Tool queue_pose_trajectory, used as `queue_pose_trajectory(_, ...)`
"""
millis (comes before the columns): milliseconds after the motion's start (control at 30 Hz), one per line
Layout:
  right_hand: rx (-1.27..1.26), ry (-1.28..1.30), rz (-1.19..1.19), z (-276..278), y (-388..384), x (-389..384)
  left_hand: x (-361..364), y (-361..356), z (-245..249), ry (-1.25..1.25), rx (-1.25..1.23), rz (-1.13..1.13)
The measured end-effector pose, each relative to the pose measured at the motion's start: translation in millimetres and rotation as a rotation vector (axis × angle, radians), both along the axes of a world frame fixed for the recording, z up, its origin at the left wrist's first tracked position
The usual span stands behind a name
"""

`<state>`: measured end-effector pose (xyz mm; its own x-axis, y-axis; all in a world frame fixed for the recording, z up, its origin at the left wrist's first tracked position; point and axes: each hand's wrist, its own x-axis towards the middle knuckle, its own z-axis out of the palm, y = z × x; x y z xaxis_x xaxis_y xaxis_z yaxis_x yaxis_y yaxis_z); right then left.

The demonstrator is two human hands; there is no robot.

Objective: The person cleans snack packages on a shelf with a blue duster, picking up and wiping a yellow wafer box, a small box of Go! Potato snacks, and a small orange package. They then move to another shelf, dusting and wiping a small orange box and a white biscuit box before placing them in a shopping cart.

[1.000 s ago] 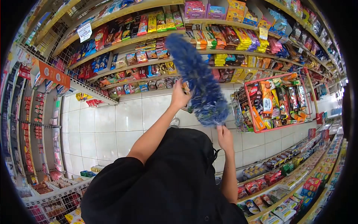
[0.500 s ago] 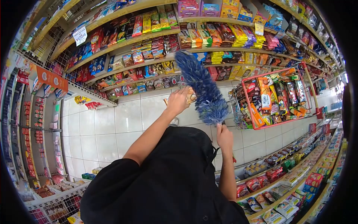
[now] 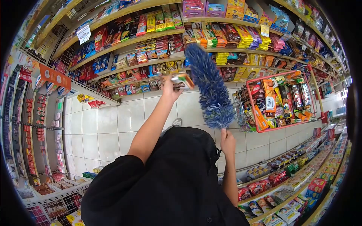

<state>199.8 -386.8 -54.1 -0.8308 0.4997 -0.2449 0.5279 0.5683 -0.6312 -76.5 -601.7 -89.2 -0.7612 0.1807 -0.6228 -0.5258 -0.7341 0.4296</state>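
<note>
My left hand [image 3: 170, 89] is closed on a small snack packet [image 3: 182, 81], white, brown and orange and somewhat blurred, in front of the lower shelves. Wrapped round the handle of a blue fluffy duster [image 3: 211, 81] is my right hand [image 3: 227, 142]. The duster points up and slightly left, its tip over the shelf rows of packets. Between the packet and the duster's fluffy head is a very narrow gap.
A red-rimmed cart [image 3: 279, 129] full of snack packets stands at the right. Curved shelves [image 3: 151, 35] of sweets run across the front. A white wire rack [image 3: 56, 199] is at lower left, and more shelves [image 3: 286, 184] at lower right.
My left hand has moved up and slightly left with the packet, which has turned to show more of its face. The duster has shifted a little to the right.
</note>
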Motion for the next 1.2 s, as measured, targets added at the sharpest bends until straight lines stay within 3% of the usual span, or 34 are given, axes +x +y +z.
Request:
queue_pose_trajectory(133,-0.105,0.214,0.053,-6,-13,-8,10,19,0,-0.015,0.098,0.108)
queue_pose_trajectory(167,-0.058,0.187,0.052,-3,-15,-12,28,29,34,-0.083,-0.099,0.039)
queue_pose_trajectory(200,-0.027,0.174,0.048,-3,-14,-17,34,34,37,-0.124,-0.124,-0.019)
queue_pose_trajectory(433,-0.001,0.161,0.019,-7,-1,-26,39,21,15,-0.143,-0.046,0.002)
queue_pose_trajectory(533,0.040,0.112,0.076,-10,-5,-22,49,23,33,-0.149,-0.092,-0.014)
queue_pose_trajectory(667,0.124,0.025,0.005,-9,-11,-26,49,17,12,-0.163,-0.090,0.049)
queue_pose_trajectory(800,0.038,0.089,0.043,-11,-15,-19,46,9,-1,-0.187,-0.104,0.077)
queue_pose_trajectory(867,0.052,0.076,0.111,-18,-17,-14,33,6,-43,-0.084,0.007,-0.107)
queue_pose_trajectory(933,0.067,0.070,0.060,-25,-16,-19,55,19,15,-0.108,-0.082,-0.102)
queue_pose_trajectory(1067,0.083,0.040,-0.061,-28,-11,-21,52,17,35,-0.093,0.033,-0.012)
queue_pose_trajectory(1200,-0.040,0.095,-0.017,-33,-7,-6,43,7,59,-0.051,0.059,-0.001)
